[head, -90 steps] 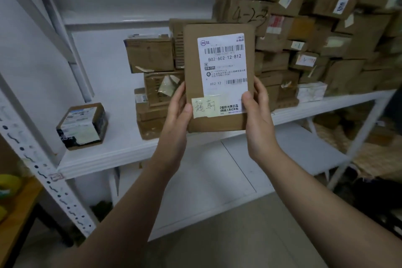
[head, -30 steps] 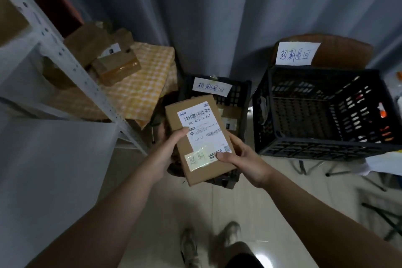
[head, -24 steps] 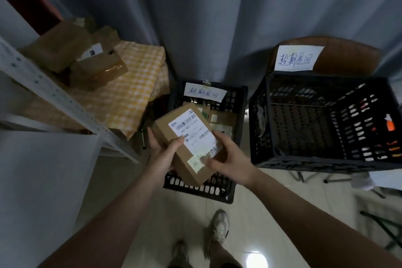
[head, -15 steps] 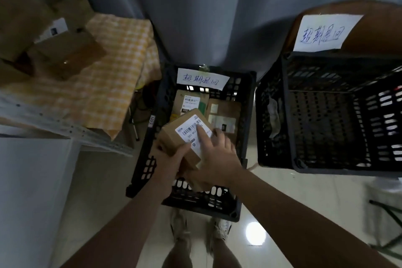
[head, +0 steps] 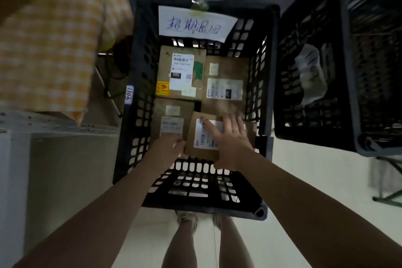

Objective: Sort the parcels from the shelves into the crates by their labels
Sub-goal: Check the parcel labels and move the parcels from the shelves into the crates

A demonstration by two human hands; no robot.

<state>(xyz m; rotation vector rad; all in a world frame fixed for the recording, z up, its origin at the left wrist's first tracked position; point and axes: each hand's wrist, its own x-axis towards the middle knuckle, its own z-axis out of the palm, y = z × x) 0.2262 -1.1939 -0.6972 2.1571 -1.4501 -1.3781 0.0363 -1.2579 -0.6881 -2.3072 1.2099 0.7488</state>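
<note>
A black plastic crate point(head: 195, 183) stands on the floor below me, with a handwritten paper label point(head: 195, 22) on its far wall. A brown cardboard parcel point(head: 201, 137) with a white shipping label is low inside it, at the near right. My left hand point(head: 167, 151) grips the parcel's left edge. My right hand point(head: 228, 139) lies on top of it with fingers spread flat. Three other parcels lie flat on the crate's bottom: one far left point(head: 180, 72), one far right point(head: 226, 85), one near left point(head: 171, 119).
A second, larger black crate point(head: 315, 76) stands close on the right. A yellow checked cloth point(head: 50, 39) hangs at the left over a white metal shelf rail point(head: 43, 126). My legs and shoes point(head: 187, 220) are just behind the crate on the pale floor.
I turned from the shelf to the crates and bent down. Both hands lowered the parcel from above the labelled crate into its near right part.
</note>
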